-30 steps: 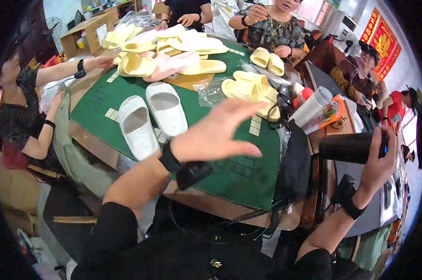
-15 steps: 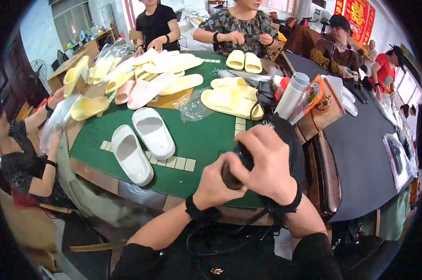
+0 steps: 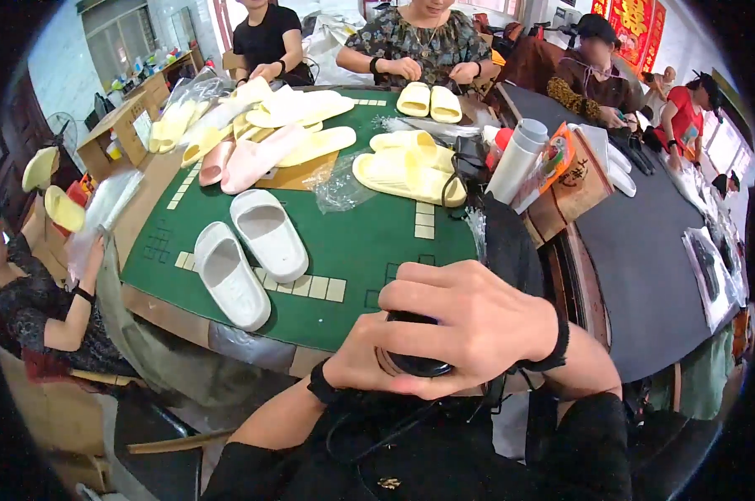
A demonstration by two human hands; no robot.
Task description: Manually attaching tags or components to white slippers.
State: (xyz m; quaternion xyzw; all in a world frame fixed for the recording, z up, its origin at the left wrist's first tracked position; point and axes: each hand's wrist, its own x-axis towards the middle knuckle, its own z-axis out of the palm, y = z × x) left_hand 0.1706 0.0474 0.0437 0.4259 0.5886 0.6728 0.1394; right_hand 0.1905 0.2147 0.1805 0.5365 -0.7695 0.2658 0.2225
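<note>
Clearly both hands are wrapped around 1 small black cylindrical object (image 3: 415,361), held close to the body at the near edge of the green table (image 3: 369,242). The right hand (image 3: 469,326) lies over the top with its fingers curled across to the left, and the left hand (image 3: 369,359) cups the object from below, so only a dark rounded end shows between them. Such a 2-handed clasp looks suited to twisting or steadying it, though I cannot tell which. Just beyond the hands, to the left, 2 white slippers (image 3: 248,250) sit side by side on the felt. Farther off lie yellow slippers (image 3: 407,171), pink slippers (image 3: 248,159) and a white bottle (image 3: 518,159), where other people work.
</note>
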